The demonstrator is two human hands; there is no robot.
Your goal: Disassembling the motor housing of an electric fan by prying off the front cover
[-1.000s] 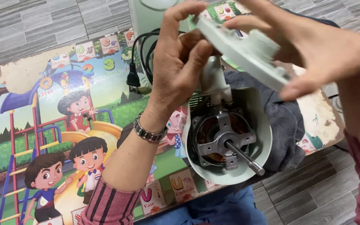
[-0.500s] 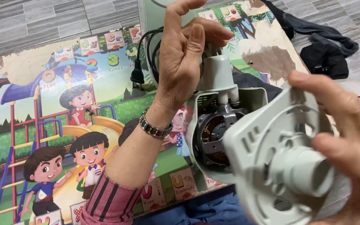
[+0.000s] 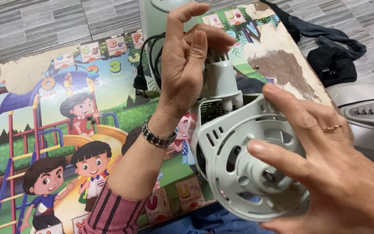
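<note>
My left hand (image 3: 187, 60) grips the pale grey neck (image 3: 221, 82) of a fan motor housing, fingers curled over its top, a metal bracelet on the wrist. My right hand (image 3: 330, 173) holds a round pale grey slotted motor cover (image 3: 234, 160) with its fingers spread across the face. The cover sits over the front of the motor, and a metal shaft tip (image 3: 268, 175) shows through its centre hole. The motor behind it is hidden.
A worn children's play mat (image 3: 66, 112) with cartoon pictures lies on the grey tiled floor (image 3: 31, 26). A black cord and plug (image 3: 146, 69) trail left of the housing. A fan base with buttons (image 3: 369, 112) stands at the right, dark cloth (image 3: 330, 60) beyond it.
My right hand brought the cover down from above and to the right and set it over the motor's front, hiding the windings. My left hand kept its hold on the neck.
</note>
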